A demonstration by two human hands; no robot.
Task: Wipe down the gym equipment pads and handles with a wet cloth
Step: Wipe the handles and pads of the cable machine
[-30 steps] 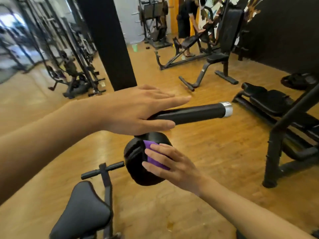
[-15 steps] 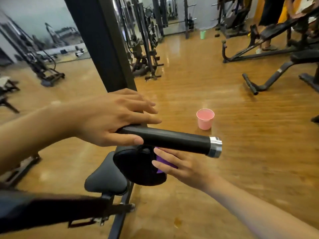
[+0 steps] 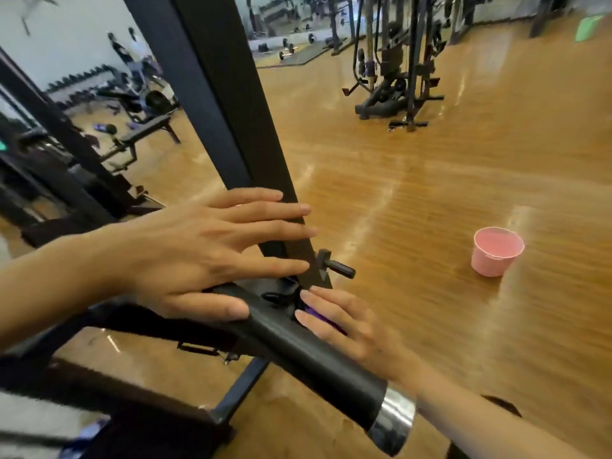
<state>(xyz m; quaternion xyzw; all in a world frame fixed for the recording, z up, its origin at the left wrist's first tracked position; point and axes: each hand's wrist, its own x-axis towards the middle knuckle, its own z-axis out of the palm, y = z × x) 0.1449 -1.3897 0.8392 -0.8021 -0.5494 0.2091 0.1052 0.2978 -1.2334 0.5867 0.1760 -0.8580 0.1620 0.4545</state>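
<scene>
Right hand (image 3: 352, 331), fingers straight, on purple cloth (image 3: 324, 319) behind black handle (image 3: 314, 359); left hand (image 3: 198, 253) open atop handle.

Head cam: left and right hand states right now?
Left hand: open, fingers straight, resting on the black handle.
Right hand: open, flat fingers pressing the purple cloth beside the handle.

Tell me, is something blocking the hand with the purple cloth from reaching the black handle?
Nothing visible is. The right hand presses the purple cloth right beside the black handle, on its far side. The left hand rests farther up the handle, not between them.
</scene>
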